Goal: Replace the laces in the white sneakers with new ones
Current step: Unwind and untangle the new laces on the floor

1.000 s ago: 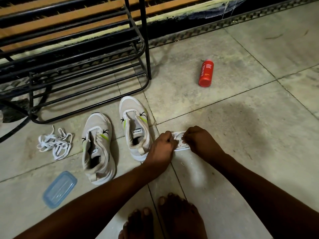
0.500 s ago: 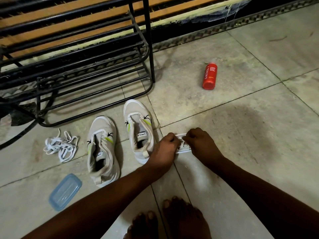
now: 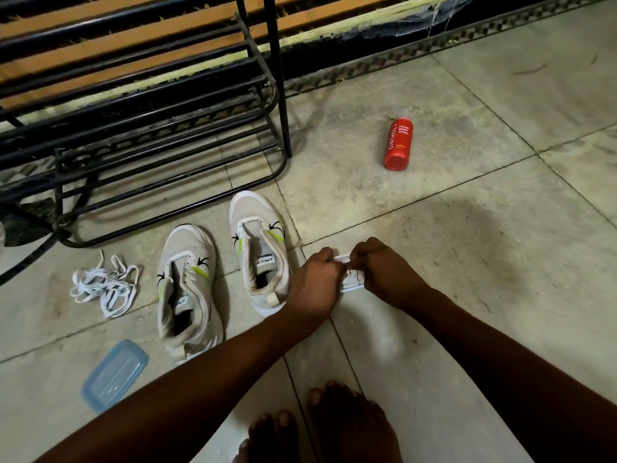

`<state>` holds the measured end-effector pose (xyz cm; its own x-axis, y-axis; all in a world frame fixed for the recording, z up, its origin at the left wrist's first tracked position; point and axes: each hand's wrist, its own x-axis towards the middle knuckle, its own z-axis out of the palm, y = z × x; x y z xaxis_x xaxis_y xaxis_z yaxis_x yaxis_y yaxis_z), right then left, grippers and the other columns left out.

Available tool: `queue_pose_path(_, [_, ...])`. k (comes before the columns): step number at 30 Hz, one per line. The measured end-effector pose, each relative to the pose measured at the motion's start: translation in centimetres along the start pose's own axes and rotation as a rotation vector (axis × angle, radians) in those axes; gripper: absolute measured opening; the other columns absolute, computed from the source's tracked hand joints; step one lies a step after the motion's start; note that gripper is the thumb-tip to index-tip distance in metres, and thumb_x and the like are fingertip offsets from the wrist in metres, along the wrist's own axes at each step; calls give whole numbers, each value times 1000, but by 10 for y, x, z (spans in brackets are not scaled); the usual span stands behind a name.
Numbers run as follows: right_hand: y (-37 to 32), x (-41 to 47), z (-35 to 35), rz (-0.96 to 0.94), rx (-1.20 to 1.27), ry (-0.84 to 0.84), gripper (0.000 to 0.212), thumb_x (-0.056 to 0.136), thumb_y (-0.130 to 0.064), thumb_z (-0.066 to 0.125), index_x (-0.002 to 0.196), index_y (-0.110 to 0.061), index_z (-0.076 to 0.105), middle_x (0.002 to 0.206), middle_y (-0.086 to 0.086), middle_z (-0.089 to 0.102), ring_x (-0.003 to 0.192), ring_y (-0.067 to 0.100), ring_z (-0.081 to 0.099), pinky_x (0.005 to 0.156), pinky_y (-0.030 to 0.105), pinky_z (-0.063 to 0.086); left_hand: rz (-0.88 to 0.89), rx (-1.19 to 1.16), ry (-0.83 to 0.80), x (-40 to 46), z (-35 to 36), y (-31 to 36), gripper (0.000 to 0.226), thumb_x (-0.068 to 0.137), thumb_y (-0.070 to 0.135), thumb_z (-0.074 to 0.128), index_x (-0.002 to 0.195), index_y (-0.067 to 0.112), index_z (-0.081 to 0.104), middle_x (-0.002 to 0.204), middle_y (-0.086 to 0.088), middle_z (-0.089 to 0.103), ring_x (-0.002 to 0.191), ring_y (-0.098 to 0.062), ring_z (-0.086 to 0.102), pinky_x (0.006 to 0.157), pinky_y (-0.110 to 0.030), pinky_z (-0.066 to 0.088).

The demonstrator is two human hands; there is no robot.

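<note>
Laces (image 3: 350, 279), new and still packed, sit on the floor just right of the sneakers (image 3: 258, 248), pinched by your left hand (image 3: 315, 282) and right hand (image 3: 384, 272); tear gently, keeping them untangled.

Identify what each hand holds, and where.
Both hands, left hand and right hand, pinch a small white packet of laces at its opposite ends.

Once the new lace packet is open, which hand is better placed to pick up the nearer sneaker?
Left. The left hand lies right beside the nearer sneaker; the right hand is farther, across the lace packet both hands pinch.
</note>
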<state>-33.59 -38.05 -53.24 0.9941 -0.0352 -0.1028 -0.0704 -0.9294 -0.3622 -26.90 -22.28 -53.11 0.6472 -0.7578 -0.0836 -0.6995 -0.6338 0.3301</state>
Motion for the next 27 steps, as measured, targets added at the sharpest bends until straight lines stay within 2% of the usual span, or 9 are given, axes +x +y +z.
queue_pose_path(3, [11,-13,-8,-96,129,34,39,71,10,62,104,-5,78,102,8,72,99,32,57,81,31,45,-22,12,4,3,1,3,10,91,13,60,92,16,70,100,-3,48,90,-30,62,62,-31,35])
queue_pose_path(6, [20,-23,-11,-83,181,70,27,79,5,72,103,-6,79,108,8,72,99,35,56,85,38,48,-18,11,1,2,3,4,12,90,10,59,94,13,70,107,-5,51,92,-30,62,65,-31,35])
queue_pose_path(11, [15,-20,-7,-49,99,58,25,91,-3,64,109,-10,78,112,4,69,105,28,53,78,42,52,-57,-77,34,-1,6,4,8,96,16,54,98,13,62,113,1,48,90,-24,58,65,-33,32])
queue_pose_path(13, [11,-14,-6,-5,40,32,23,94,-10,61,109,-12,78,110,2,66,108,23,51,75,39,52,-51,-89,40,-2,6,5,12,98,17,55,104,10,63,115,-3,52,95,-26,59,68,-39,44])
queue_pose_path(15, [5,-9,-3,20,-59,19,20,94,-17,59,102,-15,77,105,1,63,109,20,51,68,34,49,-14,-26,14,-2,7,5,18,101,17,55,112,9,66,122,-6,54,108,-28,58,77,-38,48])
queue_pose_path(18, [1,-2,2,46,-112,16,16,89,-12,59,89,-14,75,97,4,62,106,23,53,62,31,40,39,71,-37,-1,7,2,24,96,11,55,117,8,66,130,-10,52,116,-31,55,78,-38,47])
queue_pose_path(22, [1,1,4,67,-119,49,14,88,-9,59,86,-13,72,93,6,62,103,26,56,61,29,32,50,136,-99,3,0,5,20,92,4,53,110,3,62,124,-16,51,115,-36,53,74,-40,40])
queue_pose_path(24, [-1,2,4,93,-121,4,16,90,-11,56,92,-14,72,99,4,61,105,22,54,63,28,34,64,159,-111,5,-3,4,20,93,3,51,110,3,62,122,-16,51,112,-37,53,74,-40,38])
queue_pose_path(27, [4,2,-1,155,-72,-68,16,84,-9,58,98,-9,66,103,8,60,97,25,59,65,31,44,99,181,-131,6,-4,1,24,94,5,49,115,1,62,124,-17,51,113,-36,53,79,-42,40])
